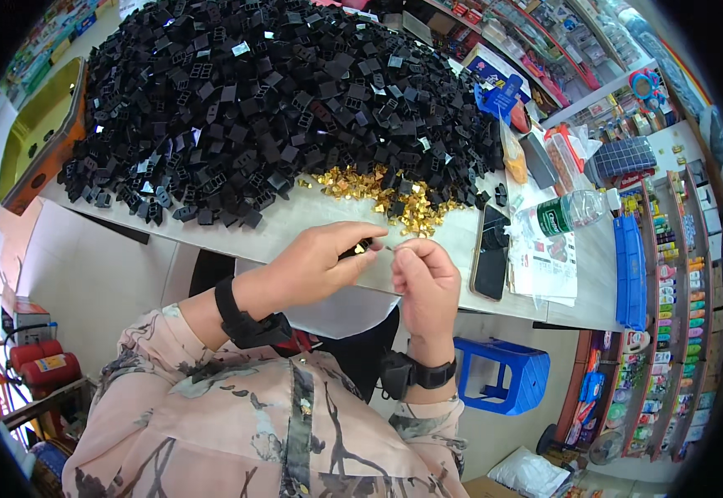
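My left hand (316,264) is curled around a small black plastic housing (370,244), with a glint of gold showing at it. Close beside it, thumb and forefinger of my right hand (426,278) are pinched together. A thin tip pokes out between them toward the housing, too small to name. Just beyond both hands lies a loose heap of small gold metal pieces (418,206). Behind that, a large pile of black plastic housings (278,108) covers much of the table (286,236).
An orange-brown tray (71,137) stands at the pile's left. To the right lie a phone (490,253), papers (548,278), a plastic bottle (573,212) and a blue basket (629,270). Below the table are a blue stool (507,378) and, at left, red fire extinguishers (48,365).
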